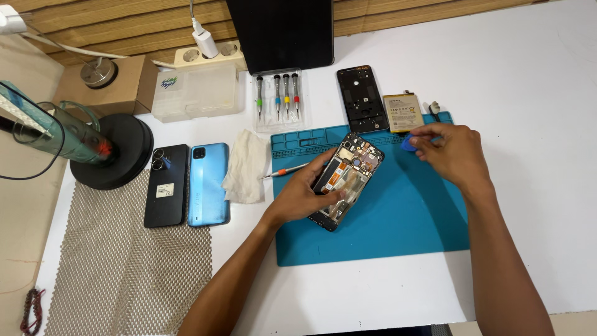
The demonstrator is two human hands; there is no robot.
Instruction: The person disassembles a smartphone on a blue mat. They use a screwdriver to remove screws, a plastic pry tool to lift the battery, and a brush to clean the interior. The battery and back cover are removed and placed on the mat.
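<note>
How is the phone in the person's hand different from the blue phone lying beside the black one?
The opened phone has no back cover, so its inner parts show; the blue phone is closed, its smooth back intact. The opened phone is held tilted in the left hand over the teal mat; the blue phone lies flat, untouched, on the white table. Both are slim rectangular phones.

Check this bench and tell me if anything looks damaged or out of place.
Only the phone in the left hand stands out: its back is off, its insides exposed. Its battery and black inner cover lie by the blue mat. Nothing looks spilled.
</note>
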